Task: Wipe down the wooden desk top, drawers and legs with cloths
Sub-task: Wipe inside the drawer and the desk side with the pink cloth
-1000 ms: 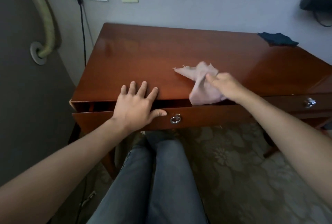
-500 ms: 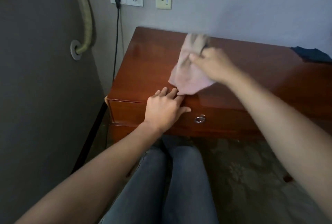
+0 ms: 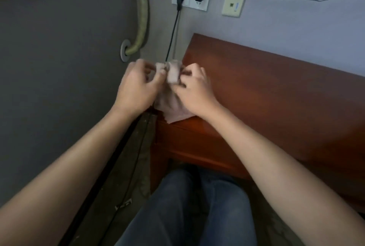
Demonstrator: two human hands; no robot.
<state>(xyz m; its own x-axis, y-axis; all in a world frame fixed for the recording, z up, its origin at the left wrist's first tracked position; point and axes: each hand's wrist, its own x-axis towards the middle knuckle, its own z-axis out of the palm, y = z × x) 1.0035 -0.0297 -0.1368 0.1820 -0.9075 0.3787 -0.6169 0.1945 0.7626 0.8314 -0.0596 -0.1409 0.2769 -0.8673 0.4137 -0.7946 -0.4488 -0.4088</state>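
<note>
Head view: left hand (image 3: pixel 136 85) and right hand (image 3: pixel 194 85) both pinch the pale cloth (image 3: pixel 172 72), bunched between them above the desk (image 3: pixel 276 91) near-left corner; its tail hangs below the right hand onto the edge. Judgement: refolding. Gather loose tail into a flat pad before wiping; blur hides finger detail.

Head cam looks fwd/down, close over desk (image 3: pixel 266 91) left corner.

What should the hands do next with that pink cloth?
Probably finish folding it, then press it flat on the desk. Both the left hand and right hand pinch the bunched cloth over the desk's left corner.
</note>
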